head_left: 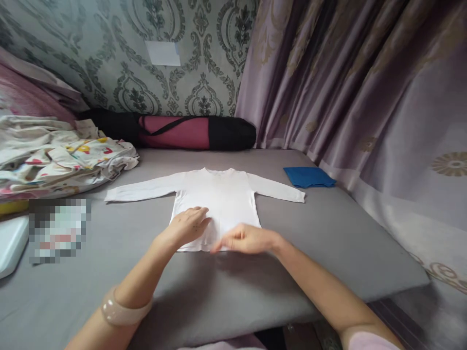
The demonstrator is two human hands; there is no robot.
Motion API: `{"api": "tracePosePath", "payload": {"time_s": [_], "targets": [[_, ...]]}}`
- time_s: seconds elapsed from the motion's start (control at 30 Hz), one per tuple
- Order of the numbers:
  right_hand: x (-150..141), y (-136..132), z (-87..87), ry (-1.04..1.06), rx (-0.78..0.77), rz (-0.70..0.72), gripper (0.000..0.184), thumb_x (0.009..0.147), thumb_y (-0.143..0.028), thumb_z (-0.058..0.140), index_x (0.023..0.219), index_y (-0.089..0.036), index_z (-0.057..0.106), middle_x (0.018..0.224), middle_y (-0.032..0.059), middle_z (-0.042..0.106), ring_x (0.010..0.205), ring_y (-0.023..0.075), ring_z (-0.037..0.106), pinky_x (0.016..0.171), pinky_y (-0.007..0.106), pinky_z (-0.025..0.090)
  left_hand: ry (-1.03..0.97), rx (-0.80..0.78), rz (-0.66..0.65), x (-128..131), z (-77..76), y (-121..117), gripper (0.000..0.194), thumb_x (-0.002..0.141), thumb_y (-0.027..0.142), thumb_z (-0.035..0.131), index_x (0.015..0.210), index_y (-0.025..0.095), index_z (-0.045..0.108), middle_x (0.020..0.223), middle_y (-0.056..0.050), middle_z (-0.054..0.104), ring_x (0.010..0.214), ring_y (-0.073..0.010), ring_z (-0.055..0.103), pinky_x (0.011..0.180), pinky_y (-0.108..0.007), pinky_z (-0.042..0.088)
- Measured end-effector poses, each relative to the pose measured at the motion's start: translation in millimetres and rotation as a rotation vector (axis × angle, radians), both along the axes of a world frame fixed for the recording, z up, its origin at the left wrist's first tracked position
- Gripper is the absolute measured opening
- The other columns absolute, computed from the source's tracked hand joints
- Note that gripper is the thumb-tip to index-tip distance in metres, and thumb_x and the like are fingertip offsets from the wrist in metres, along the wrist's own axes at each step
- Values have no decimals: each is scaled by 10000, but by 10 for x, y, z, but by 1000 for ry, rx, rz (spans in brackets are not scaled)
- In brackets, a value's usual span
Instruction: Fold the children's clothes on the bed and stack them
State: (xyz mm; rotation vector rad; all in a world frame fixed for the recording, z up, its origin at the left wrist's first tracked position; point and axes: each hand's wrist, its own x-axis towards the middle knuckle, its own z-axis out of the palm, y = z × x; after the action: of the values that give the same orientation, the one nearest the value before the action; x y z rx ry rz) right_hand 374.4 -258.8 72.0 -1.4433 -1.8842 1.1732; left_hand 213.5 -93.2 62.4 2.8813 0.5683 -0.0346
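A white long-sleeved shirt (219,194) lies spread flat on the grey bed sheet (328,243), sleeves stretched out to both sides, hem toward me. My left hand (188,224) rests flat on the lower left of the shirt, fingers together and stretched out. My right hand (242,239) is over the hem at the lower right, fingers pointing left and slightly blurred; it holds nothing that I can see.
A folded blue cloth (309,177) lies to the right near the purple curtain (365,97). A red and black roll bag (189,132) sits against the patterned wall. Crumpled printed bedding (62,158) is piled at the left. The bed's front edge is close to me.
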Motion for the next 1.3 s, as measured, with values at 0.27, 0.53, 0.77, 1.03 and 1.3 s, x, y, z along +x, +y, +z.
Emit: {"api": "tracePosePath", "payload": {"time_s": [0.27, 0.53, 0.77, 1.03, 1.3], "targets": [[1259, 797, -317, -612, 74, -884, 515, 1019, -302, 278, 1487, -121, 392, 1585, 124, 322, 1490, 241, 210, 1212, 469, 88, 8, 76, 126, 501, -439, -228, 637, 997, 493, 342, 1493, 93, 363, 1586, -218, 265, 1480, -361, 208, 1162, -544, 239], [1369, 919, -562, -648, -51, -773, 673, 1013, -457, 152, 1566, -74, 160, 1648, 96, 79, 1517, 192, 55, 1217, 407, 25, 48, 152, 130, 455, -550, -251, 676, 994, 519, 304, 1530, 108, 310, 1596, -199, 222, 1487, -364, 179, 1154, -600, 195], [1652, 402, -554, -751, -137, -832, 682, 1005, -491, 108, 1571, -116, 178, 1644, 83, 124, 1517, 191, 65, 1213, 427, 30, 38, 131, 124, 451, -539, -256, 683, 983, 507, 336, 1526, 93, 316, 1593, -217, 214, 1486, -373, 169, 1153, -606, 187], [2000, -358, -532, -974, -271, -954, 608, 1017, -399, 128, 1571, -158, 195, 1639, 80, 159, 1511, 197, 112, 1209, 474, 21, 70, 132, 142, 469, -557, -242, 675, 978, 496, 324, 1532, 112, 305, 1602, -190, 214, 1490, -360, 172, 1154, -593, 192], [2109, -702, -447, -939, -239, -1219, 492, 1013, -378, 316, 1467, -233, 435, 1560, 73, 383, 1405, 229, 378, 1140, 393, 307, 74, 137, 142, 473, -540, -255, 673, 984, 498, 308, 1527, 101, 317, 1597, -203, 222, 1486, -364, 183, 1152, -597, 197]]}}
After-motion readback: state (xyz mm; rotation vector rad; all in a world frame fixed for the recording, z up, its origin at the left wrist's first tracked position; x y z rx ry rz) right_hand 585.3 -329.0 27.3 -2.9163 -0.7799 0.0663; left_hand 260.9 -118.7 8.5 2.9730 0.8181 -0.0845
